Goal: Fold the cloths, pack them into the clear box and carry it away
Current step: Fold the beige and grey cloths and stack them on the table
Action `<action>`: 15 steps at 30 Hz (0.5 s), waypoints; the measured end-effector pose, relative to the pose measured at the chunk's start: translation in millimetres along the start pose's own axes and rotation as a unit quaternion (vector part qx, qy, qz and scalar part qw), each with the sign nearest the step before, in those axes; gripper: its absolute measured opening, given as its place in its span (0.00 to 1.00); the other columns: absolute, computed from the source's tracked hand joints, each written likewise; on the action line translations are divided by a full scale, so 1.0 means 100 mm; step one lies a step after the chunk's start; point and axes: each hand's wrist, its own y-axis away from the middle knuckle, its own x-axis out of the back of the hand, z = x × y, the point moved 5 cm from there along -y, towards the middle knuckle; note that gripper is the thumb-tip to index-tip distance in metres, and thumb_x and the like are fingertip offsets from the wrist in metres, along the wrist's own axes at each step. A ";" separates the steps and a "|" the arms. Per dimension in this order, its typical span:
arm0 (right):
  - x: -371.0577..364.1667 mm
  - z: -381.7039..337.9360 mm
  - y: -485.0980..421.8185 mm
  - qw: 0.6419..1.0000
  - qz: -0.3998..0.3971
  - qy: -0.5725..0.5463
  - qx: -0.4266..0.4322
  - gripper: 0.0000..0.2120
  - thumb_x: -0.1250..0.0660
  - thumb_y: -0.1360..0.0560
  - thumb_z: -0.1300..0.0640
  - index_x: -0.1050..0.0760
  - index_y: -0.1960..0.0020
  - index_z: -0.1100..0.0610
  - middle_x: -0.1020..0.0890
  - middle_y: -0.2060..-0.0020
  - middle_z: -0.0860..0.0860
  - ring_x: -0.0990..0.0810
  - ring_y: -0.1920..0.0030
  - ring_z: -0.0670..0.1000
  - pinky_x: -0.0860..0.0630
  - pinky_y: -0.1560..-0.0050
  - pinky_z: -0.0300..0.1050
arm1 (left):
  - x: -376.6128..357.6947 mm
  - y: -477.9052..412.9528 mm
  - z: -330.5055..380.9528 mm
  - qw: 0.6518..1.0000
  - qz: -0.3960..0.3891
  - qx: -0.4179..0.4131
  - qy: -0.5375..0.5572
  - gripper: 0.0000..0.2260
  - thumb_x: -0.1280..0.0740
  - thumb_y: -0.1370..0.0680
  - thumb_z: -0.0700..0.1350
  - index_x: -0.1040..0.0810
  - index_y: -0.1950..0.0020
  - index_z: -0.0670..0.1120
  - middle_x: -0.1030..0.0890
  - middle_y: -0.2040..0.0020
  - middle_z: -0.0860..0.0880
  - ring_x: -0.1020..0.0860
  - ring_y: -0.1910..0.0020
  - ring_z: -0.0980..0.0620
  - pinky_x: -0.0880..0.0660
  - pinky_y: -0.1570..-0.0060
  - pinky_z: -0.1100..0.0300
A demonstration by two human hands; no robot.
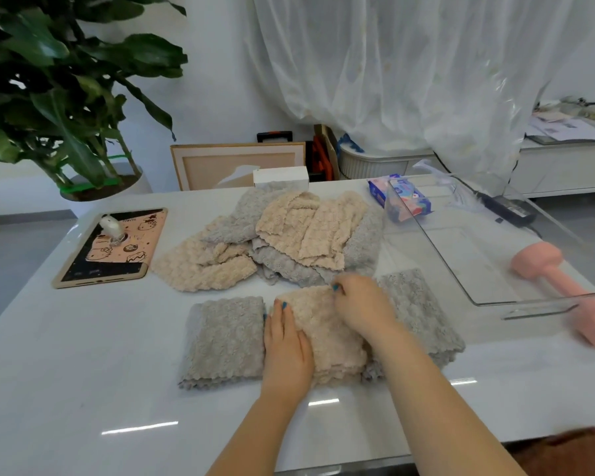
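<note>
A beige fleecy cloth (327, 333) lies folded on the white table (83, 372) in front of me. My left hand (285, 345) presses flat on its left edge. My right hand (361, 305) pinches its far right corner. A folded grey cloth (224, 341) lies just left of it, and another grey cloth (419, 310) lies to the right, partly under my right arm. Behind them sits a loose heap of beige and grey cloths (272, 238). The clear box (488, 242) stands open at the right side of the table.
A tablet in a pink case (112, 249) with a small white object on it lies at the left. A pink dumbbell (560, 286) rests by the box, a blue tissue pack (402, 197) behind it. A white carton (280, 176) and a big potted plant (66, 97) stand farther back.
</note>
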 end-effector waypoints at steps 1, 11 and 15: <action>0.08 -0.01 -0.12 0.999 0.033 0.013 0.004 0.11 0.43 0.25 0.61 0.23 0.50 0.61 0.23 0.48 0.56 0.26 0.46 0.60 0.28 0.53 0.48 | -0.01 0.00 0.02 1.000 -0.007 0.004 -0.003 0.29 0.59 0.21 0.55 0.54 0.21 0.44 0.56 0.21 0.49 0.55 0.23 0.48 0.58 0.26 0.61; -0.13 0.18 -0.66 0.977 -0.122 0.170 -0.028 0.19 0.43 0.25 0.60 0.29 0.35 0.55 0.37 0.28 0.50 0.49 0.25 0.57 0.45 0.33 0.59 | 0.26 -0.20 0.04 0.996 -0.075 0.017 0.038 0.24 0.45 0.17 0.46 0.45 0.23 0.43 0.48 0.22 0.47 0.52 0.23 0.47 0.52 0.25 0.55; 0.04 0.12 -0.70 0.988 -0.101 0.109 -0.033 0.08 0.44 0.26 0.64 0.27 0.54 0.56 0.27 0.47 0.53 0.34 0.38 0.57 0.40 0.45 0.53 | 0.55 -0.34 0.16 0.997 -0.037 0.014 0.068 0.19 0.40 0.20 0.44 0.33 0.29 0.44 0.35 0.30 0.46 0.34 0.32 0.49 0.38 0.34 0.60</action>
